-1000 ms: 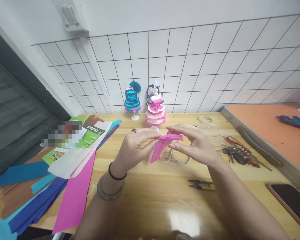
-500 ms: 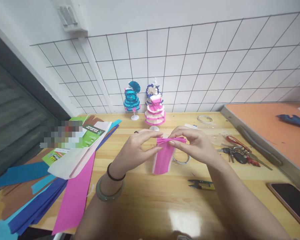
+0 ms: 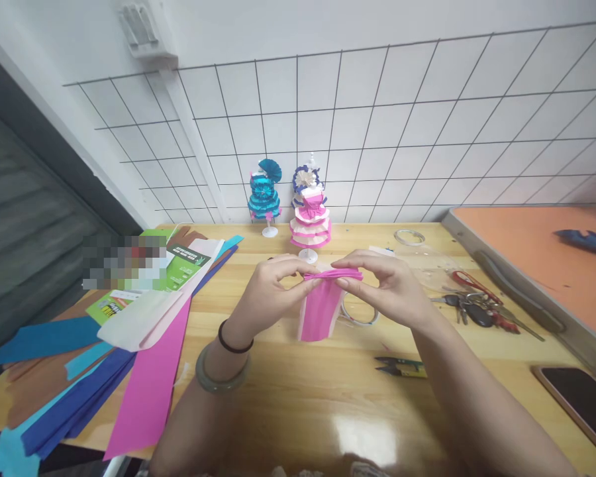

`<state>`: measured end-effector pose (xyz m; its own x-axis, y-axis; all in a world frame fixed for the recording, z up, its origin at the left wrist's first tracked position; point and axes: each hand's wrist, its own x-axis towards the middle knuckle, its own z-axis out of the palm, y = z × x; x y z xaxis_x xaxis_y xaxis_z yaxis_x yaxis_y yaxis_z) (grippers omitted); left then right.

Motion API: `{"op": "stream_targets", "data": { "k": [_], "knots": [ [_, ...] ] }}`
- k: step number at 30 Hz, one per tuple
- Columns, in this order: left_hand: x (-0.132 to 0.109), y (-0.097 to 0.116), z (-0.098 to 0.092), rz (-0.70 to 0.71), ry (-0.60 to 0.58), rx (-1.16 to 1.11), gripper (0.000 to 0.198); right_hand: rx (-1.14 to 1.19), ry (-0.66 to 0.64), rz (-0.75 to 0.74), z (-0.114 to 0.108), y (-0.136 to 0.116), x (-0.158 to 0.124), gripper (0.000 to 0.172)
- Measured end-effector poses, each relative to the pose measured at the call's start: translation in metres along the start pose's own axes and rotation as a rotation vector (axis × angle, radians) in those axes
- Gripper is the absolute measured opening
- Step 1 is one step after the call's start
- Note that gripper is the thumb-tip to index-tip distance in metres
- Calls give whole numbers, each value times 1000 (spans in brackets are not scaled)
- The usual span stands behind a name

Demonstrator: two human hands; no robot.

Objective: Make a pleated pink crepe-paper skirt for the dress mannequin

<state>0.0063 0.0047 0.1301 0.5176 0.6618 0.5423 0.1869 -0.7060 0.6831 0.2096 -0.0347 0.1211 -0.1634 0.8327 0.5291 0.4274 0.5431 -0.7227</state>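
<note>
A pink paper strip with pale edges hangs above the table, its top gathered into narrow folds. My left hand pinches the left end of the folds between thumb and fingers. At the right end, my right hand pinches the same folds. Behind the hands stand a small pink and white paper dress on a stand and a teal one. A roll of tape or ring lies partly hidden behind the strip.
Coloured paper strips and green packaging cover the table's left side. Thread snips lie below my right hand. Keys, a phone and an orange-topped board are at the right. A wire grid stands behind.
Both hands still hold the pink strip. My left hand has closed in on the folds, and its fingertips now press on their left end. The view has shifted slightly.
</note>
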Motion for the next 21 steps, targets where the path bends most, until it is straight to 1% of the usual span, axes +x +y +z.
{"op": "stream_targets", "data": {
  "k": [2,5,9,10,11,15,21],
  "knots": [
    [0,0,-1,-4,4,6,12,-3,3,8,-1,1,0,17],
    [-1,-1,-2,-39,7,18,15,6,11,-17,-2,2,1,10],
    [-2,-1,0,-112,-12,22,38,-8,35,-60,1,0,0,6],
    [-2,-1,1,-111,-15,20,40,-15,32,-69,2,-1,0,6],
    [-2,0,2,-103,-18,14,38,-20,26,-77,3,-2,0,7],
    [-1,0,5,-44,-24,-50,17,-29,-11,-80,4,-6,-1,10],
    [-2,-1,7,-18,7,-82,12,-62,-27,-65,5,-3,-1,22]
  ]
}}
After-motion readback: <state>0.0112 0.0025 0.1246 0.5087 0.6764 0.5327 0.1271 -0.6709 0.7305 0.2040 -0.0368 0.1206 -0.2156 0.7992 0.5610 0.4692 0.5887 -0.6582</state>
